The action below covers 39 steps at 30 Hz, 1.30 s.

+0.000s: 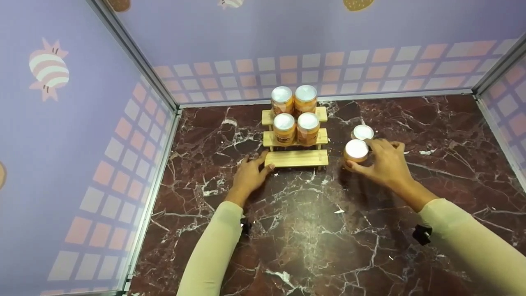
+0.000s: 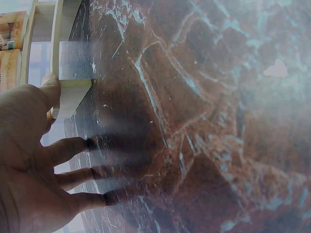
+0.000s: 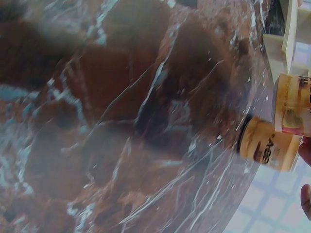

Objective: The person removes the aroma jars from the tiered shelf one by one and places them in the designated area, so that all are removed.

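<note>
A three-step wooden rack (image 1: 296, 158) stands on the marble-patterned surface, its lowest step bare. My left hand (image 1: 250, 174) grips the left end of that step between thumb and forefinger. In the left wrist view the thumb presses the step's edge (image 2: 73, 92) while the other fingers (image 2: 68, 150) spread apart. On the right, my right hand (image 1: 386, 162) holds a white-topped orange can (image 1: 356, 150) between thumb and fingers. That can (image 3: 294, 107) is raised off the surface in the right wrist view. Behind it a second can (image 1: 363, 132) stands upright on the surface.
Two cans (image 1: 284, 128) stand on the middle step, and two more (image 1: 305, 98) on the top step. A purple patterned panel (image 1: 246, 37) rises behind the rack. Another panel (image 1: 82, 135) closes the left side, and a third (image 1: 507, 102) the right.
</note>
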Available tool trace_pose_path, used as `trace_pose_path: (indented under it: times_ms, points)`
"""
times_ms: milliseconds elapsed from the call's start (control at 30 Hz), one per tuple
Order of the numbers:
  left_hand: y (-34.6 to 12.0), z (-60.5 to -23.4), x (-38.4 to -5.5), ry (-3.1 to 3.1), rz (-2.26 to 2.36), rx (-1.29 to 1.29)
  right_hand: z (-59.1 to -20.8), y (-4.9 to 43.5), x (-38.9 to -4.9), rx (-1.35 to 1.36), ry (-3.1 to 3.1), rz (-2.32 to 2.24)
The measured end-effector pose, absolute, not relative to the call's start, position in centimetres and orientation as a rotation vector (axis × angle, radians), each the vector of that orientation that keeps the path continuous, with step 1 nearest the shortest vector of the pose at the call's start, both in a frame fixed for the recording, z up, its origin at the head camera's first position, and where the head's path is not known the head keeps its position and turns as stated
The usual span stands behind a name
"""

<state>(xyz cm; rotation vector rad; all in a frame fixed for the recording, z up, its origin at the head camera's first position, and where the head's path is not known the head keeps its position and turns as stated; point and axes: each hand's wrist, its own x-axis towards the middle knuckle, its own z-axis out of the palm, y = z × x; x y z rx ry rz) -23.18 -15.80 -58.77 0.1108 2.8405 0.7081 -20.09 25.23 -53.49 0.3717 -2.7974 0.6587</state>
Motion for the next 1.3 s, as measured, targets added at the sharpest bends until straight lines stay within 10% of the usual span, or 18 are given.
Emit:
trace_pose_path:
  times_ms: [267,533,1067,1300]
  points:
    - [-17.2,-64.5,-25.4,2.899,0.647,0.150,-54.0,27.3,-19.8,0.327,-2.819,0.642]
    - [-16.0,-58.4,-22.8,2.858,0.685,0.130,-54.1,29.5,-19.8,0.277,-2.829,0.619]
    - [-17.0,-62.1,-24.0,2.908,0.716,0.163,-54.8,32.2,-21.6,0.099,-2.869,0.630]
    - [-15.6,-57.8,-22.5,2.868,0.714,0.129,-54.9,32.5,-22.5,0.006,-2.905,0.681]
